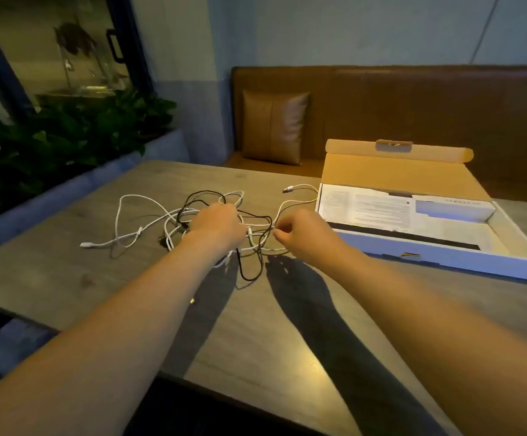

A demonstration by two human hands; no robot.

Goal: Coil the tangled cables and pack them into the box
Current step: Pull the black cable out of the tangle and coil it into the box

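Note:
A tangle of white cables and black cables lies in the middle of the wooden table. My left hand rests on the centre of the tangle with its fingers curled into the strands. My right hand is just to the right, pinching a white strand between thumb and fingers. One white cable end with a plug trails toward the box. The open flat cardboard box sits at the right of the table, lid tipped back, printed paper inside.
A brown leather bench with a cushion runs behind the table. A planter with green leaves stands at the left, under a glass door. The table's near edge is close to me.

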